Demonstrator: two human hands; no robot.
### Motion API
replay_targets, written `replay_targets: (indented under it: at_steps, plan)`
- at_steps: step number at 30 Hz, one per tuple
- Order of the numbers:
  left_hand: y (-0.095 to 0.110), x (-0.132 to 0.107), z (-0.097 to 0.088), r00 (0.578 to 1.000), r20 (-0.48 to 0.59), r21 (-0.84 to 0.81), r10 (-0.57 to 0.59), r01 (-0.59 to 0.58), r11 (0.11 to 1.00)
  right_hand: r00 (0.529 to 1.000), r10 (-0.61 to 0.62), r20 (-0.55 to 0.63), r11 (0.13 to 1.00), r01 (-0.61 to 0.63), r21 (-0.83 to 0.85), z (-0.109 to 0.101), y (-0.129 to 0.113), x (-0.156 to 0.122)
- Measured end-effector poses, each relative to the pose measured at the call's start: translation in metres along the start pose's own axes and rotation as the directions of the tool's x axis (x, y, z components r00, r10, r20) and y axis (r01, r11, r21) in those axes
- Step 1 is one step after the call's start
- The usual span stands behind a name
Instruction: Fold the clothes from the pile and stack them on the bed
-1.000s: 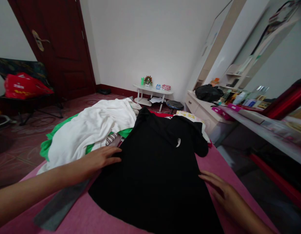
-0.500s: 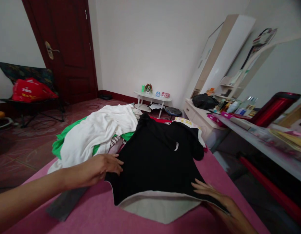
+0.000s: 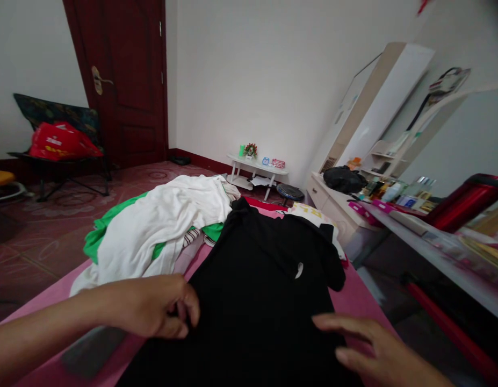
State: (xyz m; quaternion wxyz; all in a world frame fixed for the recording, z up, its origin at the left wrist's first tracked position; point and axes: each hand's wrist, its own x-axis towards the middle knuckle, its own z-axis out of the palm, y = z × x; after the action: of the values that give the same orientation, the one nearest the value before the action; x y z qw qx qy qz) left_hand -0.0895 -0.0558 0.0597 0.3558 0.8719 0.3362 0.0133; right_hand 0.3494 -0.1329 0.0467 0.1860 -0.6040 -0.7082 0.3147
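A black short-sleeved T-shirt (image 3: 257,290) with a small white mark on it lies spread over the pink bed cover (image 3: 365,301), its near end running out at the bottom of the view. My left hand (image 3: 164,309) is at the shirt's left edge, fingers loosely curled with a gap between thumb and forefinger, and I see no cloth gripped in it. At the right edge of the shirt, my right hand (image 3: 373,344) has its fingers spread and holds nothing. Whether either hand touches the fabric is hard to tell.
To the left is a heap of clothes with a white garment (image 3: 164,220) over a green one (image 3: 98,242). A grey strip (image 3: 91,349) lies by my left forearm. A cluttered desk (image 3: 426,236) stands on the right, and a low white table (image 3: 257,165) by the far wall.
The shirt's near end, earlier lifted with its pale inside showing, now extends flat toward me. Both hands have come nearer, and the right hand has let go of the hem.
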Motion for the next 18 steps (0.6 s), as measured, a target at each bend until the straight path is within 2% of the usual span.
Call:
replay_targets:
  at_steps: [1,3,5,8,12,15,18]
  plan:
    - [-0.010,0.009,0.004,0.987,-0.148,0.068,-0.062,0.073,0.995,0.999,-0.043,-0.029,0.998,0.044,0.034,-0.003,-0.007,0.027]
    - [-0.032,0.024,0.015,0.906,-0.395,0.175,-0.149,0.233,0.956,0.982,-0.110,-0.155,0.993,0.116,0.032,-0.003,-0.009,0.082]
    - [-0.050,0.030,0.028,0.860,-0.471,0.188,-0.198,0.317,0.930,0.962,-0.073,-0.263,0.997,0.070,-0.021,0.003,0.000,0.133]
    - [-0.062,0.027,0.043,0.838,-0.475,0.118,-0.269,0.363,0.924,0.937,0.037,-0.347,0.995,-0.065,-0.071,0.017,0.017,0.193]
    - [-0.058,0.015,0.050,0.795,-0.446,0.025,-0.410,0.469,0.883,0.893,0.180,-0.412,0.974,-0.222,-0.055,0.035,0.016,0.240]
    - [-0.055,0.010,0.053,0.819,-0.346,-0.083,-0.457,0.458,0.885,0.889,0.169,-0.426,0.980,-0.197,-0.023,0.035,0.002,0.258]
    - [-0.048,0.009,0.052,0.872,-0.293,-0.235,-0.392,0.332,0.914,0.866,0.145,-0.479,0.989,-0.137,0.052,0.010,-0.018,0.266]
